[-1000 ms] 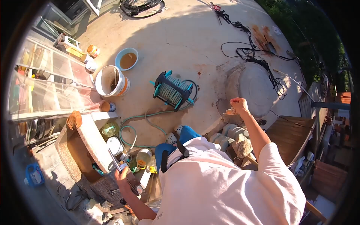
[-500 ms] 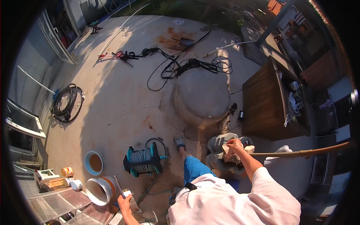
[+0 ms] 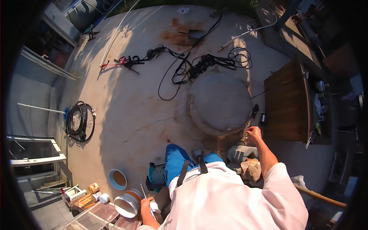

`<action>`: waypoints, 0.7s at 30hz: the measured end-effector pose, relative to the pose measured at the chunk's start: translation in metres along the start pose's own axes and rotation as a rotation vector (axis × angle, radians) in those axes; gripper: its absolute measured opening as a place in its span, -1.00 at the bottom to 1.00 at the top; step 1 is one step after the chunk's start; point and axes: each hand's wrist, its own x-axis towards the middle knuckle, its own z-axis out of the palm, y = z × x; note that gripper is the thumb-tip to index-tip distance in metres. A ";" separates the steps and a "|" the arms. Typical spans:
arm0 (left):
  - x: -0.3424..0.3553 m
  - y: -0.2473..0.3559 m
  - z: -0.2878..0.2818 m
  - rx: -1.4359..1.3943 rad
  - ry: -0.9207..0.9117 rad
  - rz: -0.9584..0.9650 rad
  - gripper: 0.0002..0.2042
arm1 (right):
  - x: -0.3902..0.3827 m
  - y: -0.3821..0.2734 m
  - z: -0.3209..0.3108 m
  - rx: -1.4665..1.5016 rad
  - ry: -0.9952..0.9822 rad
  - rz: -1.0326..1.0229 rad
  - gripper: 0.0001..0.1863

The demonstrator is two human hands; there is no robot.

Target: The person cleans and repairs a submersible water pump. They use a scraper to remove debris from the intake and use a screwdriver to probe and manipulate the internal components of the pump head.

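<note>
At seven o'clock in the view, the person's left hand (image 3: pixel 146 211) is curled closed round a long slim implement (image 3: pixel 143 191) that points toward eleven o'clock, with a white bucket (image 3: pixel 134 194) just beside the hand at its nine. The right hand (image 3: pixel 253 133), between three and four o'clock, has its fingertips drawn together on a small pale piece (image 3: pixel 246 137), too small to identify; a rough rock (image 3: pixel 251 170) lies at six o'clock from that hand, a round concrete slab (image 3: pixel 220 103) toward ten.
</note>
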 end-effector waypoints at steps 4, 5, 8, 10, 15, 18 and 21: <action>0.016 0.092 0.006 0.064 0.085 0.077 -0.75 | 0.032 -0.034 0.016 0.106 -0.020 0.073 -0.79; 0.029 0.118 0.005 0.057 0.047 0.044 -0.74 | 0.036 -0.043 0.018 0.102 -0.009 0.102 -0.79; 0.062 0.211 0.012 0.192 -0.050 0.045 -0.81 | 0.042 -0.042 0.026 0.024 0.024 0.175 -0.79; 0.063 0.291 0.032 0.225 -0.033 0.056 -0.82 | 0.038 -0.031 0.034 -0.121 -0.005 0.253 -0.80; 0.122 0.479 0.065 0.361 -0.110 0.220 -0.86 | 0.003 -0.043 0.051 -0.042 0.066 0.500 -0.84; 0.149 0.597 0.086 0.543 -0.124 0.411 -0.85 | 0.011 -0.082 0.062 -0.012 0.083 0.539 -0.84; 0.146 0.701 0.128 0.585 -0.203 0.477 -0.82 | 0.008 -0.111 0.081 0.010 0.141 0.577 -0.86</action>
